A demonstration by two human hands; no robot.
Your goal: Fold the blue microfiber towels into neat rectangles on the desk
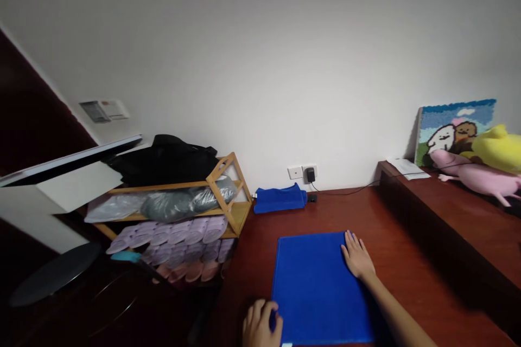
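Observation:
A blue towel (321, 287) lies spread flat on the reddish-brown table (345, 211), with a small white tag at its near edge. My right hand (359, 258) rests palm down on the towel's far right corner, fingers stretched out. At the near left edge, my left hand (260, 325) has curled fingers. Its thumb and forefinger come together at the towel's edge, with a bit of blue between them. Against the wall lies a second blue towel (280, 199), folded or bunched.
A wooden shoe rack (234, 203) on the left holds lilac slippers (179, 232) and a black bag (171, 160). A black plug (310, 174) trails a cable along the back. On the raised right ledge are a pink plush toy (480, 173), a yellow plush toy (500, 149) and a fuzzy picture (456, 114).

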